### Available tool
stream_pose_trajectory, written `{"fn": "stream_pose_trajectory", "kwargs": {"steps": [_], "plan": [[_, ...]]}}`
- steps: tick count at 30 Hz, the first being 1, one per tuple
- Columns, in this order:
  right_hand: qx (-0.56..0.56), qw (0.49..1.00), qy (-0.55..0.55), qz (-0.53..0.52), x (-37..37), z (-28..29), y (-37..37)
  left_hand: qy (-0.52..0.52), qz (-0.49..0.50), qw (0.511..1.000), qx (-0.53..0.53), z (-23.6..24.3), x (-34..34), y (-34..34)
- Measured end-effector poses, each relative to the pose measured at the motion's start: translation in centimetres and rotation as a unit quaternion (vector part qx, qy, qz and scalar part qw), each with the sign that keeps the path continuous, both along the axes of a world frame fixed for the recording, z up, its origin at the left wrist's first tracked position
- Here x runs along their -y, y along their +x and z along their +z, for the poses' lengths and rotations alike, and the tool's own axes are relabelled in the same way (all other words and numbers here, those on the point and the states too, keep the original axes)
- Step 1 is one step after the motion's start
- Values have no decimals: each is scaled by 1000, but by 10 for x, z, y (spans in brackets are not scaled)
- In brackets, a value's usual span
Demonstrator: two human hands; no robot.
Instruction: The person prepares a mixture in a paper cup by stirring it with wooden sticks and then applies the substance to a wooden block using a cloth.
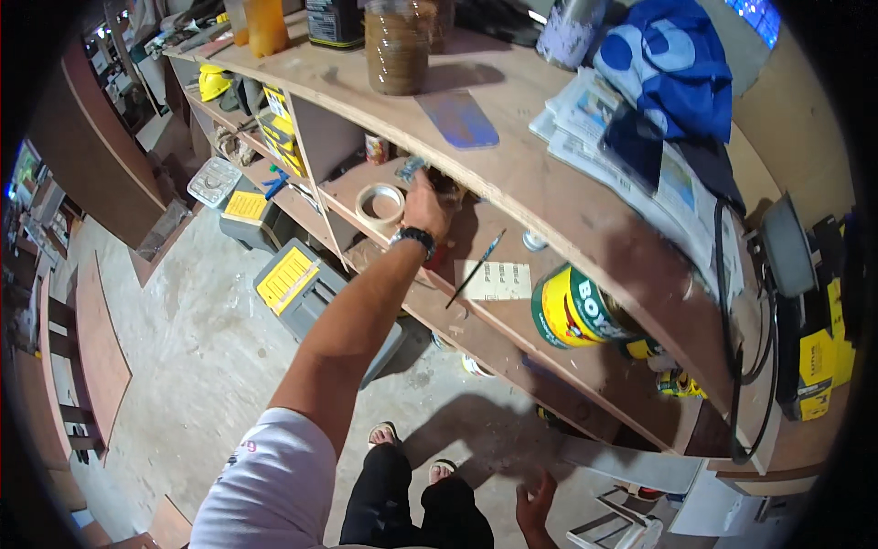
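Note:
My left hand (pixel 426 205), with a dark band on its wrist, reaches under the worktop into the upper shelf. Its fingers are closed at a small blue-grey item (pixel 411 168) whose kind I cannot make out; part of the fingers is hidden. Beside the hand lies a roll of cream masking tape (pixel 380 205). A thin paintbrush (pixel 476 265) rests across a pale printed sheet (pixel 498 281) to the right. Low at the right, my right hand (pixel 536 501) hangs over the floor, thumb and fingers apart, holding nothing visible.
A green-and-yellow paint can (pixel 576 307) lies tilted on the shelf. Above, the worktop edge (pixel 494 195) overhangs, with a brown-filled jar (pixel 397 50), newspapers (pixel 604 128) and blue cloth (pixel 668 64). Grey toolboxes (pixel 291 291) stand below left. A black cable (pixel 727 339) hangs at right.

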State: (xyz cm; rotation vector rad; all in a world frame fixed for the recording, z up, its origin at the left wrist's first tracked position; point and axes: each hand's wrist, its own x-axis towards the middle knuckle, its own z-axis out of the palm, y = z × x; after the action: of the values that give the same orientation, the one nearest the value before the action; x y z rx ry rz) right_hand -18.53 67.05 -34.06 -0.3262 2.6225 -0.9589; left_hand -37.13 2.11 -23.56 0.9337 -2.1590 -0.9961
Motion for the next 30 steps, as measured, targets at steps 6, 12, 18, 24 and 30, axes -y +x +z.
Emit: {"fn": "stream_pose_trajectory", "kwargs": {"steps": [6, 12, 18, 24, 30], "plan": [[-30, 997, 62, 17, -68, 6, 45, -73, 47, 983, -163, 33, -59, 78], [-117, 978, -7, 175, 10, 113, 34, -101, 111, 957, -248, 173, -61, 184], [-282, 870, -266, 305, 258, 358, -71, -152, 90, 948, -265, 274, -27, 171], [-142, 882, -360, 271, 477, 464, -197, -85, 98, 965, -230, 243, -63, 240], [-79, 933, -250, 247, 600, 423, -276, 30, 147, 987, -63, 128, -145, 383]]}}
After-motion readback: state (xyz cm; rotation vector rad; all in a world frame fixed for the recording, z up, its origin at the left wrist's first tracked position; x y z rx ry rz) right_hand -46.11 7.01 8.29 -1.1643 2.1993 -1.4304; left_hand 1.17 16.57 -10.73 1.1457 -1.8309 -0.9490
